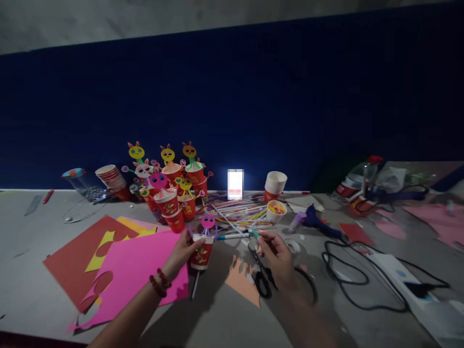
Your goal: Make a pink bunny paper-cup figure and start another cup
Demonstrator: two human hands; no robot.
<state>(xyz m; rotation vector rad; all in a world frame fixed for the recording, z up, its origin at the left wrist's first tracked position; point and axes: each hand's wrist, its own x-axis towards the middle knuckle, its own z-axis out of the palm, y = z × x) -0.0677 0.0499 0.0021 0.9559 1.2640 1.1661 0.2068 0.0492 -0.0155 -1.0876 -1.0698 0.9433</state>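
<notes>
Left hand (184, 250) clasps cup (203, 253), likely steadying it; right hand (274, 247) pinches small teal piece (255, 233), apparently for control; scissors (262, 269) near right grip.

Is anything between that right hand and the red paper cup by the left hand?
Yes: a white-and-blue pen-like stick spans much of the gap between the right hand and the red paper cup; whether it's held or lying is unclear. Black-handled scissors lie lower, close to the right hand.
</notes>
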